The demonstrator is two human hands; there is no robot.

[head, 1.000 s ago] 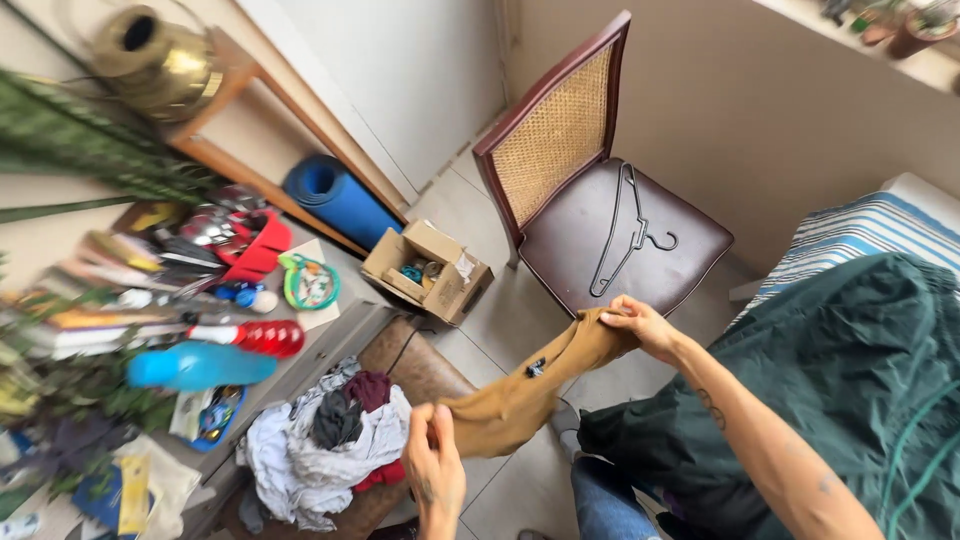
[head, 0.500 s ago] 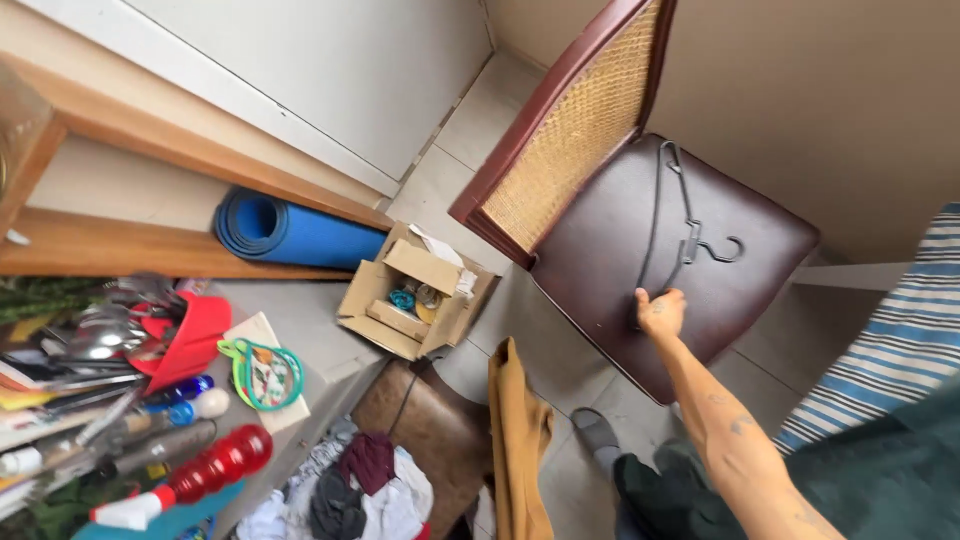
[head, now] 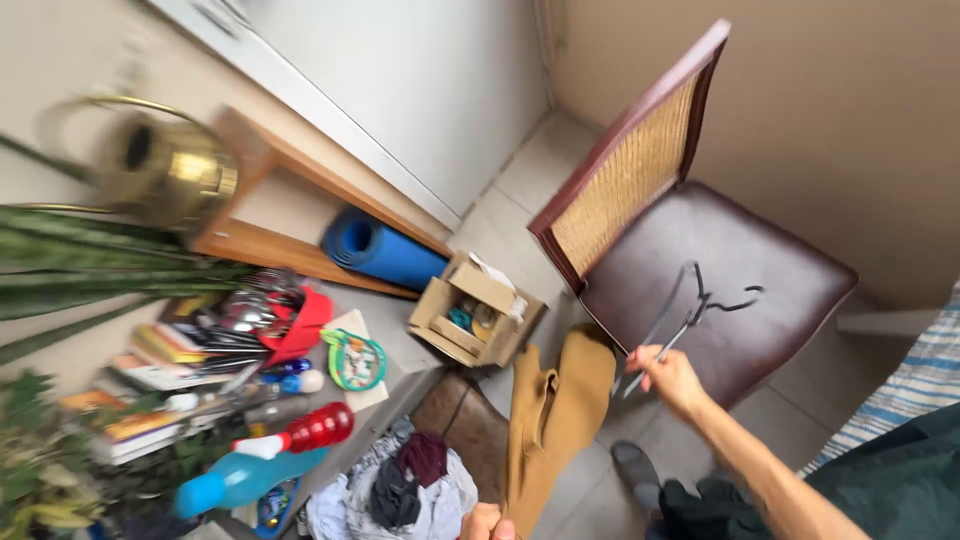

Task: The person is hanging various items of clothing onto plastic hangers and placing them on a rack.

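The dark wire hanger point(head: 693, 305) is in your right hand point(head: 668, 377), gripped at its lower end and lifted just clear of the chair seat point(head: 790, 290). Its long axis runs up and away from that hand, hook end farthest from you. The mustard-brown garment point(head: 555, 415) hangs just to the left of that hand, draped long and vertical, folded on itself. Your left hand point(head: 487, 523) pinches it at the bottom edge of view; the grip looks closed, though most of the hand is cut off. The right hand is nearer the hanger, the left nearer the cloth. Left of the garment lies a pile of clothes point(head: 400, 495), with a cardboard box point(head: 472, 315) beyond.
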